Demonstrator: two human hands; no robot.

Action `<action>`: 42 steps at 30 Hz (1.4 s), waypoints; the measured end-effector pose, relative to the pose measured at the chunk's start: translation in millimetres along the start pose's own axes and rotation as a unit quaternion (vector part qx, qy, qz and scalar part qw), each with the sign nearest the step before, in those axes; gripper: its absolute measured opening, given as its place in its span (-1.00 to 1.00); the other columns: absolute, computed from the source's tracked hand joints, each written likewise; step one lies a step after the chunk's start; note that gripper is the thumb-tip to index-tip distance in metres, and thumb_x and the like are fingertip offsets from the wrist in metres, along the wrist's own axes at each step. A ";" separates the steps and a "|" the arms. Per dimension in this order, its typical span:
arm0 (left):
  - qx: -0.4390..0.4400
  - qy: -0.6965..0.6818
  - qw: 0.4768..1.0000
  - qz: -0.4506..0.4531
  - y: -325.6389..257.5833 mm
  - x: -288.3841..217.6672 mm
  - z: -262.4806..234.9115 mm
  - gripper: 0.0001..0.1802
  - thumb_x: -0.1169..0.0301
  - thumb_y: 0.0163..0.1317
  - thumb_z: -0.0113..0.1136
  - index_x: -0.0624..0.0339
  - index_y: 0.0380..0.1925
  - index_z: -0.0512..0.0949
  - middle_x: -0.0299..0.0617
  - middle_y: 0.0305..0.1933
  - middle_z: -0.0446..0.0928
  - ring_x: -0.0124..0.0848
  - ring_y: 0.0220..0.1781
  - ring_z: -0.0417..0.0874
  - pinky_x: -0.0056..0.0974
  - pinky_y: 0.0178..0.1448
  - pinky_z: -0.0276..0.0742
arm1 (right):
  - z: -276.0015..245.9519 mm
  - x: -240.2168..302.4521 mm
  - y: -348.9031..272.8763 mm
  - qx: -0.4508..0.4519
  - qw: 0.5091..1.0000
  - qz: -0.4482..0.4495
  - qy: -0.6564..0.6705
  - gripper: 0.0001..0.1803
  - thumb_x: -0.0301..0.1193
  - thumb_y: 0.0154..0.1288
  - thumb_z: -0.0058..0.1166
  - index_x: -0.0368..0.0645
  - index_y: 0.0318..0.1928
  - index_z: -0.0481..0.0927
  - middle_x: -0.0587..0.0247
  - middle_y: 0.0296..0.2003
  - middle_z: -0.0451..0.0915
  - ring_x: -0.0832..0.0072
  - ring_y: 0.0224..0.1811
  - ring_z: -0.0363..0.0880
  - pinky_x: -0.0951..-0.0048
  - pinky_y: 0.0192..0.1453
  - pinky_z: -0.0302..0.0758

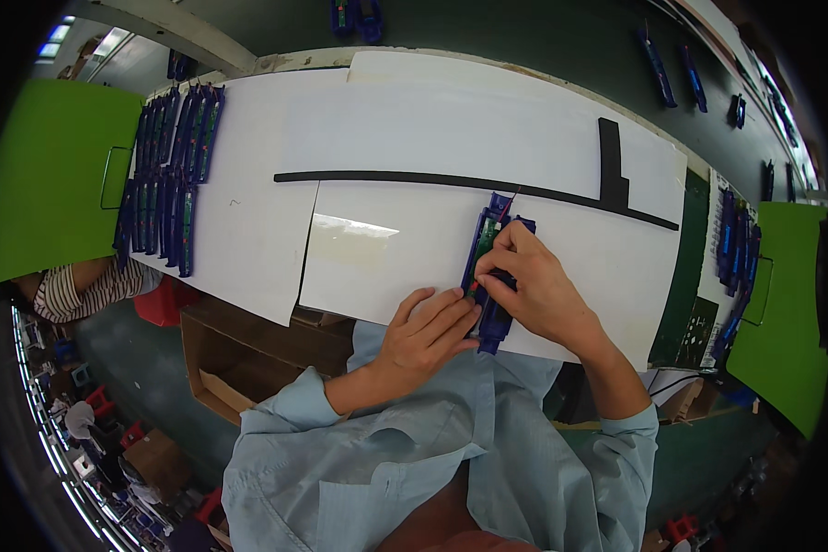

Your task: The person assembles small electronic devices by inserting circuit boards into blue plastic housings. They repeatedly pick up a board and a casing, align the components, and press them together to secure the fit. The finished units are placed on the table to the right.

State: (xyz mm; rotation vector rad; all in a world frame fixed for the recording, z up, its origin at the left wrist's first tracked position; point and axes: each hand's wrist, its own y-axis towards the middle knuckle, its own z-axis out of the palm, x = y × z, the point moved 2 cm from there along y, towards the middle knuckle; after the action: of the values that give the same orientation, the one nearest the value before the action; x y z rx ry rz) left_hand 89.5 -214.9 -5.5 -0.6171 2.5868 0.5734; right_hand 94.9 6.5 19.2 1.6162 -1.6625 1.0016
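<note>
A long blue plastic housing (481,241) with a green circuit board inside lies on the white worktop, pointing away from me. A second blue housing (496,324) shows close beside it on the right, partly under my hands. My left hand (423,339) holds the near part of the first housing, fingers across its edge and thumb lower down. My right hand (541,287) is over both housings, its thumb and fingertips pinched close to the board. What is in that pinch is hidden. A thin red wire (506,210) rises at the far end of the board.
A black strip (432,179) with a black upright piece (611,161) crosses the white worktop (368,262). Rows of blue housings (170,184) stand left beside a green panel (60,179); more housings (734,244) lie right. A cardboard box (248,354) sits below the left edge.
</note>
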 end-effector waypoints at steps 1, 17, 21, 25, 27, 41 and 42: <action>-0.004 0.004 1.000 0.002 0.3 0.2 0.2 -0.42 0.18 0.16 0.57 0.17 0.16 0.74 -0.23 0.25 0.68 -0.25 0.45 0.58 0.01 0.51 0.43 | 0.8 -0.2 0.9 0.001 1.000 -0.005 -0.010 -0.91 -0.51 0.31 0.36 -0.25 -0.24 0.72 0.16 -0.15 0.46 0.22 -0.13 0.55 0.22 -0.04 0.57; -0.003 0.036 0.999 0.009 -0.5 2.9 -1.1 -0.46 0.13 0.19 0.52 0.10 0.15 0.76 -0.27 0.22 0.70 -0.32 0.44 0.61 -0.06 0.60 0.33 | 7.4 -0.5 0.0 -0.001 0.995 -0.101 -0.022 -0.90 -0.62 0.29 0.32 -0.25 -0.21 0.67 0.18 -0.21 0.48 0.19 -0.14 0.50 0.21 -0.04 0.53; 0.004 0.039 0.999 0.015 3.0 2.7 -4.7 -0.49 0.13 0.23 0.50 0.12 0.13 0.76 -0.26 0.24 0.69 -0.32 0.45 0.61 -0.06 0.61 0.34 | 7.9 0.2 -1.9 -0.004 0.993 -0.119 -0.027 -0.89 -0.61 0.29 0.32 -0.24 -0.20 0.66 0.17 -0.21 0.46 0.19 -0.13 0.48 0.20 -0.03 0.53; 0.012 0.027 0.999 0.014 1.9 5.9 -5.7 -0.46 0.13 0.25 0.49 0.15 0.17 0.73 -0.20 0.31 0.66 -0.27 0.40 0.62 -0.04 0.59 0.37 | -3.2 1.3 -3.0 -0.040 0.991 -0.118 -0.047 -0.80 -0.56 0.30 0.37 -0.23 -0.08 0.70 0.14 -0.14 0.52 0.17 -0.12 0.56 0.22 -0.04 0.59; 0.032 0.006 0.999 0.003 5.7 5.2 -12.5 -0.46 0.15 0.28 0.47 0.19 0.18 0.71 -0.14 0.37 0.62 -0.22 0.37 0.62 -0.03 0.57 0.40 | -11.2 7.2 -15.5 -0.143 0.986 -0.079 -0.040 -0.73 -0.52 0.30 0.41 -0.22 0.00 0.71 0.11 -0.10 0.56 0.15 -0.12 0.62 0.23 -0.07 0.63; 0.034 -0.006 0.994 0.101 54.0 -11.5 -55.4 -0.67 0.36 0.14 0.55 0.28 -0.13 0.73 0.00 0.19 0.69 0.00 0.20 0.69 0.11 0.38 0.65 | -17.0 15.7 -63.7 -0.059 0.994 0.065 0.060 -0.14 -0.55 0.29 0.43 -0.19 0.57 0.33 0.01 0.00 0.49 0.23 -0.22 0.65 0.27 -0.16 0.66; 0.027 0.011 0.994 0.105 68.4 -9.1 -60.7 -0.67 0.37 0.14 0.55 0.27 -0.13 0.73 0.01 0.19 0.69 0.00 0.20 0.69 0.11 0.37 0.65 | -34.8 13.1 -50.0 -0.047 0.995 0.044 0.074 -0.13 -0.55 0.29 0.43 -0.18 0.57 0.34 0.03 0.00 0.49 0.27 -0.23 0.64 0.30 -0.15 0.65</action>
State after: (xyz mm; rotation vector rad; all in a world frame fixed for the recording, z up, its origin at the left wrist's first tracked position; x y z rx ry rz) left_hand 44.8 -185.0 69.0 -0.3370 2.6973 0.5621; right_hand 140.9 30.4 53.9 1.3839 -1.6673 1.0444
